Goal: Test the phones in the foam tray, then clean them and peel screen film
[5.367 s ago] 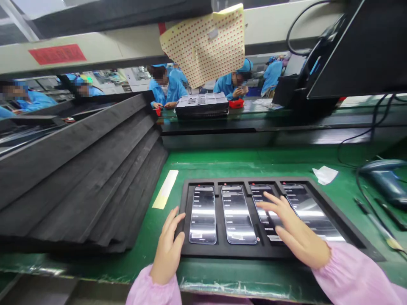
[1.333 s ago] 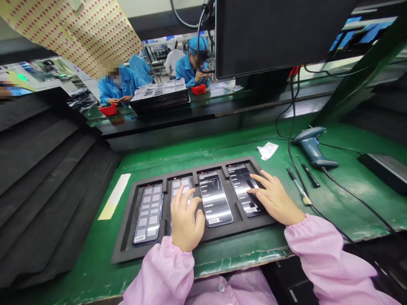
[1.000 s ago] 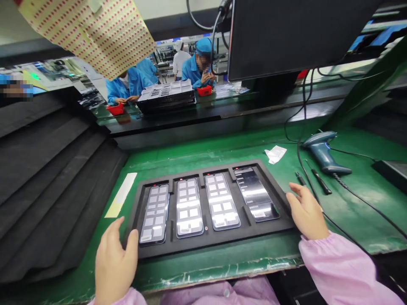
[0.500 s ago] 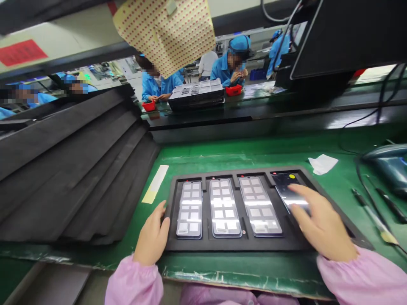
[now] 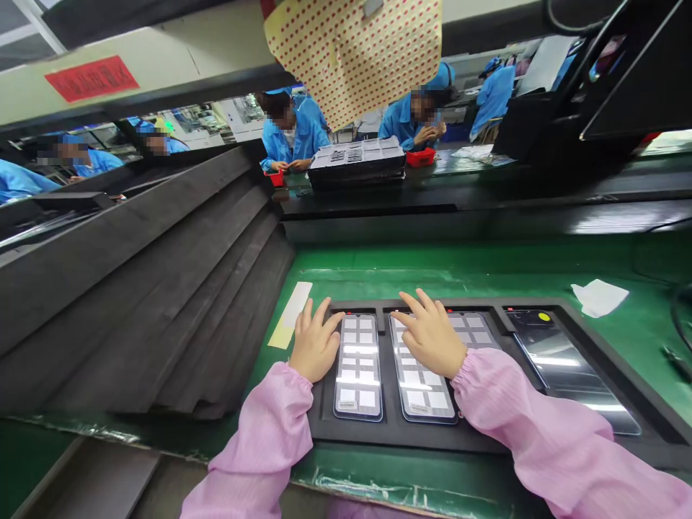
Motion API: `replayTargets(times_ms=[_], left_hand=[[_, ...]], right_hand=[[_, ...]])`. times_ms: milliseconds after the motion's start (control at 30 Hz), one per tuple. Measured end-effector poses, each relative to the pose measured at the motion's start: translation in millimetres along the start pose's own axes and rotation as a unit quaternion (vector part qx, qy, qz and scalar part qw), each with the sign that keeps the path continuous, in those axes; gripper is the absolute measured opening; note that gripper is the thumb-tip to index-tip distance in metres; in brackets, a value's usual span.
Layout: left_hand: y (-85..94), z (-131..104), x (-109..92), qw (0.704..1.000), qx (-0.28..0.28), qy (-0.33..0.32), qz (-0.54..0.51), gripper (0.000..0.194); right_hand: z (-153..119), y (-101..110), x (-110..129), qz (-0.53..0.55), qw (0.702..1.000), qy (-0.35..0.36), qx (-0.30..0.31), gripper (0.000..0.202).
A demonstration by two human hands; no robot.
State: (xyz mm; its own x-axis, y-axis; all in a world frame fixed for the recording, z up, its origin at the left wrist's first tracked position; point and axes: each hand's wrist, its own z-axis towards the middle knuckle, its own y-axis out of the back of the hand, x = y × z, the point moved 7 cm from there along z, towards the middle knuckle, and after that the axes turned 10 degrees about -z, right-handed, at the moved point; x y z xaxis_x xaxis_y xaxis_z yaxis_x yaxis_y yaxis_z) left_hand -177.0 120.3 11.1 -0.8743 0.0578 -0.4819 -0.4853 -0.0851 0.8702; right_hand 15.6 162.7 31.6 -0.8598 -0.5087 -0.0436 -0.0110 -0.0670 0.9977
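A black foam tray (image 5: pixel 389 440) lies on the green bench with phones in its compartments. My left hand (image 5: pixel 315 342) has its fingers spread at the tray's left side, its fingertips by the upper left corner of the leftmost phone (image 5: pixel 358 367). Over the second phone (image 5: pixel 427 404) is my right hand (image 5: pixel 432 335), fingers apart, covering part of its top. Whether the fingertips touch the phone I cannot tell. A third phone (image 5: pixel 476 328) is partly hidden by my right hand and sleeve. In the rightmost compartment lies a dark phone (image 5: pixel 567 367) with a yellow round sticker.
Black foam sheets (image 5: pixel 162 303) are stacked at the left. A paper strip (image 5: pixel 290 315) lies left of the tray, a crumpled white paper (image 5: pixel 600 298) beyond its right end. Across the bench, people in blue sit near a dark box (image 5: pixel 357 173) and red bins (image 5: pixel 420 157).
My right hand has moved left from the rightmost phone to the second one. My left hand has moved from the tray's edge up to the leftmost phone's upper corner. The view has shifted.
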Motion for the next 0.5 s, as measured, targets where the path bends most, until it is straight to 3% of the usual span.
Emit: replayTargets(times_ms=[267, 500], left_hand=[[-2.9, -0.2, 1.4, 0.999, -0.001, 0.002, -0.034, 0.046], [-4.4, -1.6, 4.7, 0.999, -0.004, 0.008, -0.048, 0.045]], right_hand=[[2.5, -7.5, 1.9, -0.020, 1.000, 0.014, 0.010, 0.043], [-17.5, -3.2, 7.7, -0.015, 0.998, 0.057, 0.018, 0.040]])
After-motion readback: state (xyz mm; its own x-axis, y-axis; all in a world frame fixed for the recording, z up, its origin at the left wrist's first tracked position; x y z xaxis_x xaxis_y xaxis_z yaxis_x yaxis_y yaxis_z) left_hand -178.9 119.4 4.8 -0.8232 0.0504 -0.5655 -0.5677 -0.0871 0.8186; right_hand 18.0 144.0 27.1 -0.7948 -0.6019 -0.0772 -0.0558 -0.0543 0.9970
